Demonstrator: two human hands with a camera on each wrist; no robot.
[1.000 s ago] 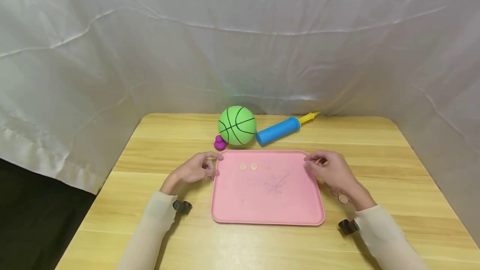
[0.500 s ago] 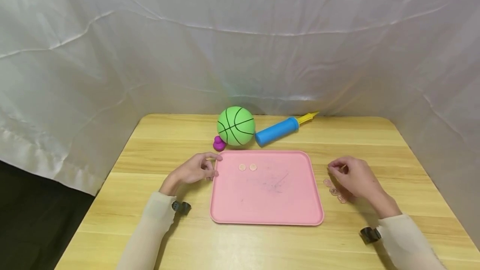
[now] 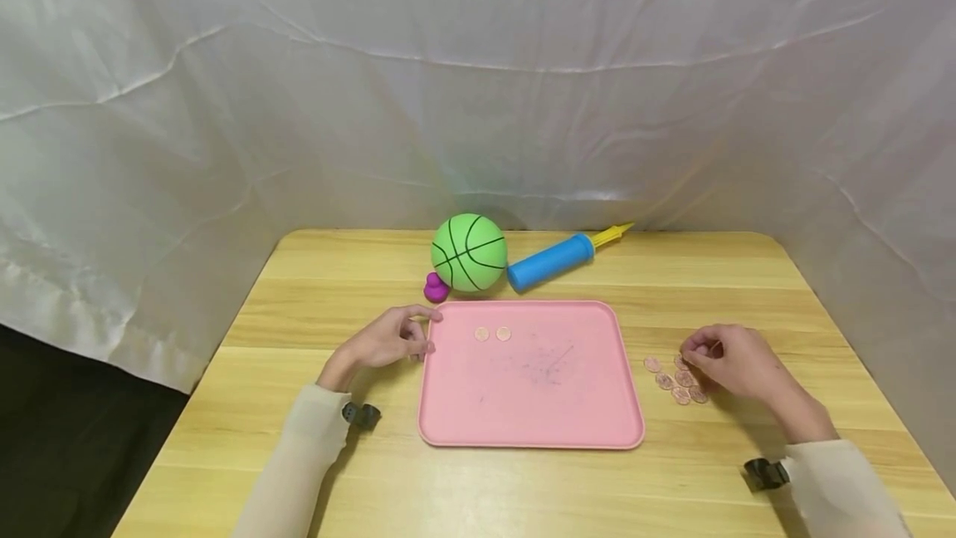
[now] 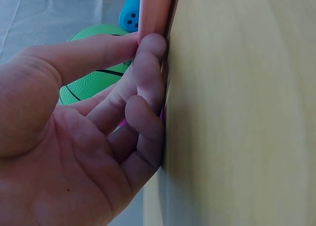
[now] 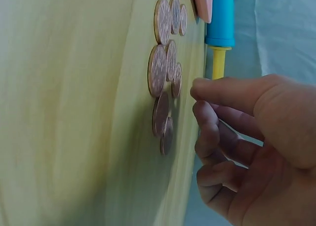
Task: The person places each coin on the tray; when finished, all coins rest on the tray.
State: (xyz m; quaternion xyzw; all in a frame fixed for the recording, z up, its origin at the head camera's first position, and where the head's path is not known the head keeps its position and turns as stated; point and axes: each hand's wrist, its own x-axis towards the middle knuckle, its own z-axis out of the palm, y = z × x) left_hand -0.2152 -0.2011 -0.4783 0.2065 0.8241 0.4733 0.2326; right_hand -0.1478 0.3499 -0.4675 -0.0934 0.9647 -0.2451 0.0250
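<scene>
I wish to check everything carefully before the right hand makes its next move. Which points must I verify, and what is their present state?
1. Pink tray lying flat on the table: ok.
2. Left hand touching the tray's left edge: ok; how firmly, cannot tell.
3. Coins on the tray apart from each other: ok, two side by side with a gap.
4. Coins beside the tray well spread out: not ok, they lie crowded together.
5. Right hand holding a coin: not ok, none shows in it.
6. Green ball and blue pump off the tray: ok, both behind it.
</scene>
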